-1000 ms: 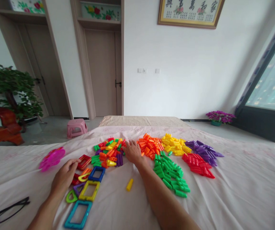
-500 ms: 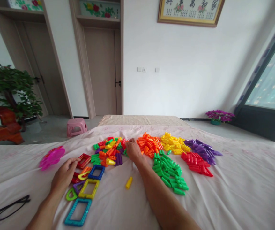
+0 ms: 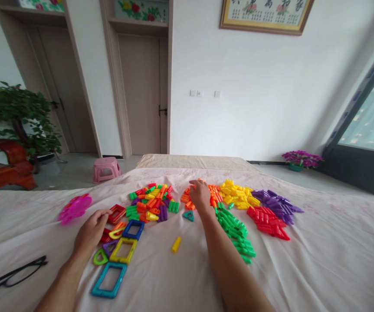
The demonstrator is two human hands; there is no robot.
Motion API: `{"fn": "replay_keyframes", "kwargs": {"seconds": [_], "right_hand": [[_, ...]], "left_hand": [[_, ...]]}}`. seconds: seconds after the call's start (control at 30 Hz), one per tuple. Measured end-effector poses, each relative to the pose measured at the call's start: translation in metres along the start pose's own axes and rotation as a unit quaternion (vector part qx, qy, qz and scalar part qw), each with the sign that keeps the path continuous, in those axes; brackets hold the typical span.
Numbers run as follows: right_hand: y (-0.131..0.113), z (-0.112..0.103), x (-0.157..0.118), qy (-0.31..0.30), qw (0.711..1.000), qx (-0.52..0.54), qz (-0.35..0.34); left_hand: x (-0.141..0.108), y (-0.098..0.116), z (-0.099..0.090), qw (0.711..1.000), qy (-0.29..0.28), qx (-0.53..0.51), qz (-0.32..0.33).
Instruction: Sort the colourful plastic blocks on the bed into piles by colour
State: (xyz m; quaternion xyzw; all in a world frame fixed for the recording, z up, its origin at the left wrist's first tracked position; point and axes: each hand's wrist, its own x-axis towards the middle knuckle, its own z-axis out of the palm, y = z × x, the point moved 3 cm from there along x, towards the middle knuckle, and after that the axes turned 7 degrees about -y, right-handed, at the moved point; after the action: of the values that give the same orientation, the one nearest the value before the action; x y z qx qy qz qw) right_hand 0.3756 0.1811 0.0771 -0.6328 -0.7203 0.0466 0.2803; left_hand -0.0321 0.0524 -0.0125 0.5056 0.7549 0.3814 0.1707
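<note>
My left hand [image 3: 92, 227] has its thumb and fingers closed at the near-left edge of a red square magnetic tile [image 3: 116, 214]. Below it lie other magnetic tiles: a dark blue square [image 3: 132, 222], a yellow square [image 3: 135, 249] and a light blue square [image 3: 123, 277]. My right hand [image 3: 201, 195] is over the pile of orange plastic pegs [image 3: 187, 198], fingers bent together; what they hold is hidden. Just left of that wrist lies a small teal triangle tile [image 3: 188, 210]. Between the hands is the mixed-colour pile of pegs [image 3: 152, 198].
Sorted pegs lie to the right: yellow [image 3: 237, 193], purple [image 3: 273, 201], red [image 3: 268, 222] and green [image 3: 234, 229]. A single yellow peg [image 3: 176, 245] lies nearer me. Glasses [image 3: 18, 277] and magenta plastic pieces [image 3: 75, 209] lie on the left of the cloth.
My right hand has moved right, from the edge of the mixed pile to the orange pile, uncovering green pegs and the teal triangle. The left hand stays by the red tile. The view shifted slightly.
</note>
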Motion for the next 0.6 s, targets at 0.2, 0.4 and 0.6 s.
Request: {"fn": "replay_keyframes", "kwargs": {"seconds": [0.2, 0.4, 0.6], "right_hand": [[-0.045, 0.019, -0.021, -0.179, 0.978, -0.061, -0.092], [-0.057, 0.024, -0.032, -0.235, 0.963, -0.094, -0.090], [-0.045, -0.004, -0.030, -0.184, 0.979, -0.038, -0.077]], "left_hand": [[0.000, 0.001, -0.001, 1.000, -0.007, 0.004, -0.002], [0.002, 0.001, -0.002, 1.000, -0.007, 0.022, -0.006], [0.000, 0.004, -0.003, 0.999, -0.018, 0.021, -0.022]]}}
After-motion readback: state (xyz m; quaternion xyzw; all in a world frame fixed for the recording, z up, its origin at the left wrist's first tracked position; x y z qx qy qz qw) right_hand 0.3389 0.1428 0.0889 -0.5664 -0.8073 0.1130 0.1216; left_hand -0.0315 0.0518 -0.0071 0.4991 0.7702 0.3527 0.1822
